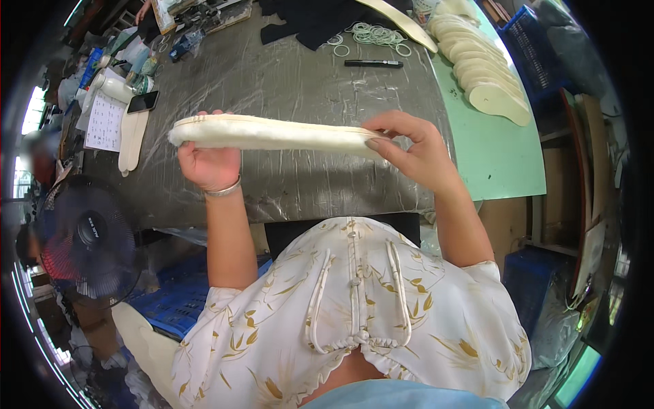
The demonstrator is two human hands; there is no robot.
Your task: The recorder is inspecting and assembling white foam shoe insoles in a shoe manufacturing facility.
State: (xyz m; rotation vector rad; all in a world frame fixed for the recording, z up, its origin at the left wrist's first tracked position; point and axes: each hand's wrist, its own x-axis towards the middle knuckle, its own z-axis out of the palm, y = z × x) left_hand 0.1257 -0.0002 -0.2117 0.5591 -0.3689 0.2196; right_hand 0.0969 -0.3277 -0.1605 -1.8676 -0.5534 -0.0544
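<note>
black fan [90, 230], phone [143, 102], marker [373, 64]

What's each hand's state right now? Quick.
Left hand: closed, holding the left end of a long, narrow, cream-white, fluffy-sided layered bundle.
Right hand: closed, pinching that bundle's right end between thumb and fingers.

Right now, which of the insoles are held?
The fleecy-edged insoles, spanning left hand to right hand; the fanned row lies untouched on the green board, more insoles beside the phone.
</note>
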